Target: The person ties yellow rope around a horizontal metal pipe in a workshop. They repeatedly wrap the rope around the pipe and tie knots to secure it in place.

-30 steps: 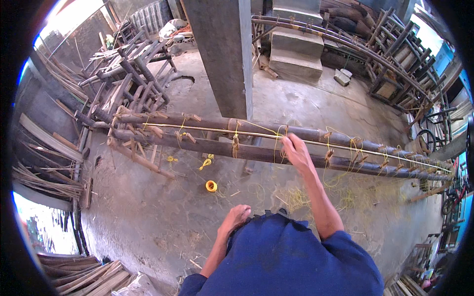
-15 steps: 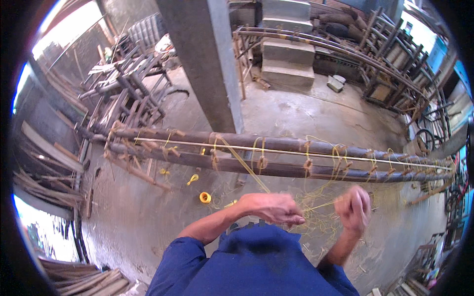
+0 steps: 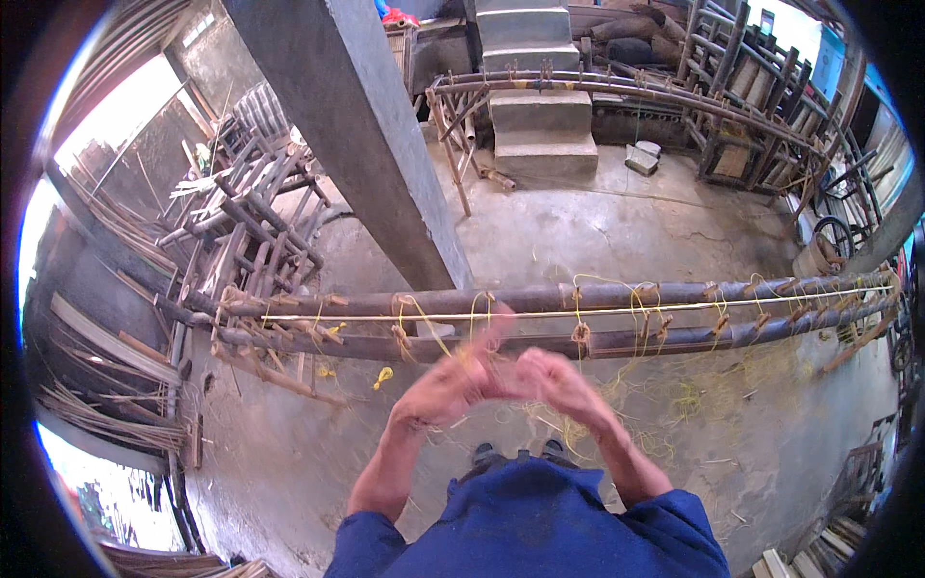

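Both hands meet before the long, dark bamboo frame (image 3: 540,344), whose two poles run side by side across the view. A yellow string (image 3: 427,318) slants down from the poles to my left hand (image 3: 448,385), which is closed on it and smeared by motion, one finger sticking up. Close beside it, my right hand (image 3: 561,383) has its fingers bent together; what they hold is hidden. Small wooden pegs (image 3: 581,334) with loops of string stand along the poles. A thin pale strip (image 3: 540,316) lies lengthwise between them.
Loose yellow string (image 3: 684,400) lies tangled on the floor, with a small yellow bundle (image 3: 383,378) to the left. A grey pillar (image 3: 376,144) rises behind the frame. Bamboo pieces (image 3: 255,217) are piled at left; concrete steps (image 3: 544,125) and another bamboo rack (image 3: 626,91) stand behind.
My right hand has come left, close to my left hand. Both hands have moved up toward the poles, and the left one has turned with a finger raised.
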`<control>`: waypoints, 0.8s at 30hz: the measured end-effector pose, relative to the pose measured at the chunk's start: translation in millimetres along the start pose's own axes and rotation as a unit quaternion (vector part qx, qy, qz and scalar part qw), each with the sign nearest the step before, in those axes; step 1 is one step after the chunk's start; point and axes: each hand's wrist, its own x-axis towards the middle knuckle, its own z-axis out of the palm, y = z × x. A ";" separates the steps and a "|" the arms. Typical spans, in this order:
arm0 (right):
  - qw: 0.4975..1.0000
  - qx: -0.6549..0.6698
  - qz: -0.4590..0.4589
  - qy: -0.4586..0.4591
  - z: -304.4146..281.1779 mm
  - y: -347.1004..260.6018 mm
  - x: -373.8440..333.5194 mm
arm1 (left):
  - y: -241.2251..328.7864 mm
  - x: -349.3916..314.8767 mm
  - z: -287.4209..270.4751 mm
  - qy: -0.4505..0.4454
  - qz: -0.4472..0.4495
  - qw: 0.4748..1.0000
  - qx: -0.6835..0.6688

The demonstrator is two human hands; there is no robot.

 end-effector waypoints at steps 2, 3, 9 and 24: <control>0.992 -0.015 0.063 -0.107 17.0 -24.4 -6.8 | 13.1 -0.9 -4.8 0.157 0.086 0.982 -0.061; 0.993 0.008 0.062 -0.102 16.5 -46.6 -8.0 | 20.6 -0.3 -5.1 0.248 0.105 0.959 -0.084; 0.998 0.016 0.006 0.068 8.6 -34.4 32.0 | 21.1 -17.9 -14.5 0.051 0.065 0.989 -0.120; 0.992 -0.038 0.093 -0.071 55.7 -49.0 14.9 | 29.9 -18.1 -49.2 0.213 0.151 0.964 -0.059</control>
